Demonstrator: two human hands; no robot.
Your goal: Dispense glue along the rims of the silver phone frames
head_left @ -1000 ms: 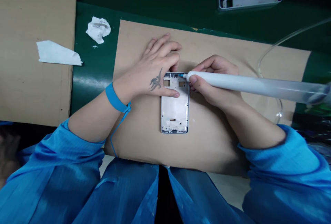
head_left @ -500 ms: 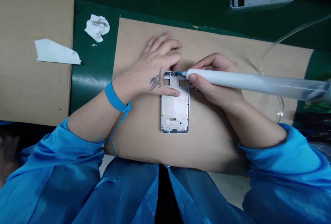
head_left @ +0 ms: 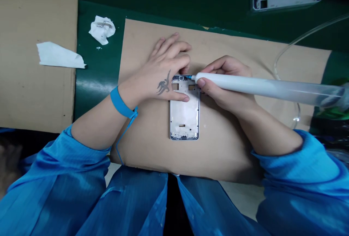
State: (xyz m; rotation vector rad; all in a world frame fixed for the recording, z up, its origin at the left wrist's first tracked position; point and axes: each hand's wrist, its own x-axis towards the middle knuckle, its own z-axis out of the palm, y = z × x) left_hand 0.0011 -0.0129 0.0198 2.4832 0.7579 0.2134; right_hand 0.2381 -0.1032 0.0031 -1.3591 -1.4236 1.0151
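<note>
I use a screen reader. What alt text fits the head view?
Seen from above, the right hand holds a long white syringe with its blue tip at the top edge of a phone frame, which the left hand presses onto a cardboard sheet. A crumpled tissue lies on the green table to the left.

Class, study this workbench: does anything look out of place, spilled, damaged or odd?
Only litter: a crumpled white wipe lies on the green mat with small white flecks beside it, and a torn paper scrap sits on the left cardboard sheet. The phone frame lies square; the syringe in the right hand shows no spill.
</note>
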